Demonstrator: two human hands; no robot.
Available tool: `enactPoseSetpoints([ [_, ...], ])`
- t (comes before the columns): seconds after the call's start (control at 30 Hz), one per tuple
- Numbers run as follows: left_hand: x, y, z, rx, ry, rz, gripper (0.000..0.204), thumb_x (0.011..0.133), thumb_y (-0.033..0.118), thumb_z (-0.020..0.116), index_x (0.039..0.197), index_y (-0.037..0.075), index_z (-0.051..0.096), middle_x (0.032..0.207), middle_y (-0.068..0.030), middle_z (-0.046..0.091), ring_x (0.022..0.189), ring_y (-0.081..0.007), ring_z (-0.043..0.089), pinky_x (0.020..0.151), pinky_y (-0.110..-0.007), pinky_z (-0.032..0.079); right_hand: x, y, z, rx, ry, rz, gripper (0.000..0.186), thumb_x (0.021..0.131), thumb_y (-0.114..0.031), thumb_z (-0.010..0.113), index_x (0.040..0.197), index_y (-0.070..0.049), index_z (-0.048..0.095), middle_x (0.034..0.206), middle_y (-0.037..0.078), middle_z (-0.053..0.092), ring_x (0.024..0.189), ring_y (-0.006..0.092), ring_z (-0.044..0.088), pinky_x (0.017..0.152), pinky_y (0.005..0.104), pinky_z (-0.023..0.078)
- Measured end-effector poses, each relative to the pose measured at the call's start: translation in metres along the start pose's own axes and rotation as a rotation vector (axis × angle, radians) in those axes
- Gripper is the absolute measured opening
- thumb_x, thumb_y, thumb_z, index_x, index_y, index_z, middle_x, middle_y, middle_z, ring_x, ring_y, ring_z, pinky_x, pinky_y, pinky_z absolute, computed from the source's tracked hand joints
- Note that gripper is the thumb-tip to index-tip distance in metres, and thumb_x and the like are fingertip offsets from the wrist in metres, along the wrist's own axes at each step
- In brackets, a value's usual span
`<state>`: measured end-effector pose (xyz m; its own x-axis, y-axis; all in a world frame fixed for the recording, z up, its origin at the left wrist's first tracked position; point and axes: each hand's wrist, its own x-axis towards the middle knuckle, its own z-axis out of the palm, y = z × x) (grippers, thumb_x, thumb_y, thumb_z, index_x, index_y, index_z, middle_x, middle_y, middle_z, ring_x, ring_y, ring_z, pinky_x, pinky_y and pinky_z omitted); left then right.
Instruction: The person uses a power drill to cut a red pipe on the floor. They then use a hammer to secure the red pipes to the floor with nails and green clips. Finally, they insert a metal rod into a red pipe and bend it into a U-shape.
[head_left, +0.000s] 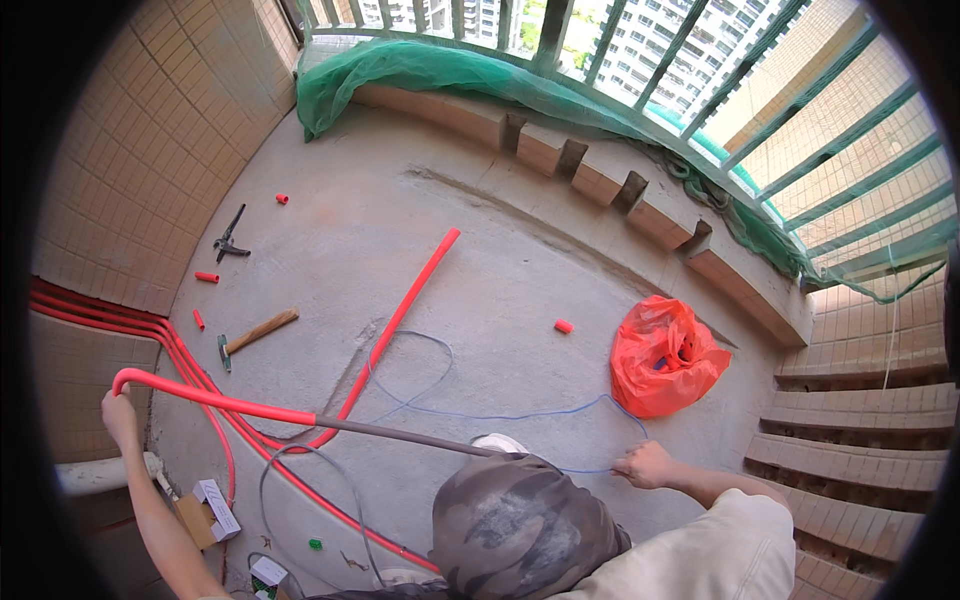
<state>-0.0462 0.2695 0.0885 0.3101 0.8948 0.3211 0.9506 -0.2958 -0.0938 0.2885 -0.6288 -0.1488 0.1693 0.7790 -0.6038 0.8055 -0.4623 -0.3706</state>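
Observation:
My left hand [118, 415], at the far left, is closed round the bent end of a red conduit pipe [220, 400]. A slim dark grey rod [400, 436], which looks like a pipe-bending spring, sticks out of the pipe's other end and runs to my knee [520, 525]. On the right, my right hand [643, 465] is closed on a thin blue cord [520, 413]. One stretch of the cord leads from that hand toward my knee; the rest loops across the floor. Whether the cord joins the rod is hidden behind the knee.
Red pipes [180, 355] run from the left wall, and one [405, 310] angles across the floor. A hammer [255, 335], a black-handled tool [231, 235] and short red pipe pieces lie around. A red plastic bag [665, 355] stands right. Railings with green netting [420, 80] border the far side.

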Motion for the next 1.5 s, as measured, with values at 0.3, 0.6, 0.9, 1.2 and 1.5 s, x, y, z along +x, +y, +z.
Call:
enactPoseSetpoints([
  [0.3, 0.000, 0.021, -0.053, -0.222, -0.124, 0.170, 0.038, 0.098, 0.029, 0.060, 0.084, -0.007, 0.062, 0.068, -0.0210, 0.056, 0.065, -0.0290, 0.053, 0.065, -0.045, 0.043, 0.050, -0.015, -0.098, -0.023, -0.492, 0.226, 0.034, 0.084, -0.008, 0.053, 0.112, -0.004, 0.072, 0.109, 0.019, 0.072, 0.100, 0.0368, 0.070, 0.082, 0.0473, 0.056],
  [0.6, -0.179, 0.220, -0.078, -0.258, -0.385, 0.266, 0.031, 0.092, 0.021, 0.068, 0.085, -0.009, 0.065, 0.071, -0.0292, 0.058, 0.069, -0.0437, 0.062, 0.065, -0.050, 0.043, 0.181, -0.127, -0.218, 0.725, 0.521, -0.548, 0.063, 0.100, -0.038, 0.058, 0.147, 0.001, 0.040, 0.130, 0.022, 0.059, 0.123, 0.0324, 0.056, 0.106, 0.0388, 0.042],
  [0.9, -0.227, 0.240, -0.079, -0.442, -0.358, 0.478, 0.036, 0.082, 0.007, 0.075, 0.113, -0.001, 0.059, 0.080, -0.0170, 0.058, 0.071, -0.0312, 0.057, 0.069, -0.043, 0.045, 0.195, -0.171, -0.165, 0.908, 0.208, -0.432, 0.038, 0.095, -0.031, 0.064, 0.121, -0.005, 0.055, 0.079, 0.021, 0.064, 0.075, 0.0389, 0.065, 0.072, 0.0477, 0.047],
  [1.2, -0.254, 0.284, -0.085, -0.402, -0.599, 0.712, 0.035, 0.069, 0.008, 0.081, 0.093, 0.000, 0.056, 0.077, -0.0130, 0.053, 0.075, -0.0299, 0.055, 0.067, -0.041, 0.044, 0.175, -0.153, -0.132, 0.834, 0.270, -0.382, 0.049, 0.096, -0.052, 0.060, 0.106, -0.004, 0.057, 0.072, 0.022, 0.061, 0.071, 0.0430, 0.061, 0.069, 0.0505, 0.045],
  [1.5, -0.261, 0.289, -0.057, -0.188, -0.355, 0.967, 0.021, 0.072, 0.013, 0.073, 0.071, 0.001, 0.056, 0.076, -0.0181, 0.061, 0.077, -0.0413, 0.060, 0.067, -0.050, 0.046, 0.178, -0.156, -0.123, 0.945, 0.258, -0.368, 0.024, 0.093, -0.026, 0.059, 0.102, -0.003, 0.058, 0.084, 0.024, 0.065, 0.082, 0.0440, 0.065, 0.075, 0.0481, 0.048],
])
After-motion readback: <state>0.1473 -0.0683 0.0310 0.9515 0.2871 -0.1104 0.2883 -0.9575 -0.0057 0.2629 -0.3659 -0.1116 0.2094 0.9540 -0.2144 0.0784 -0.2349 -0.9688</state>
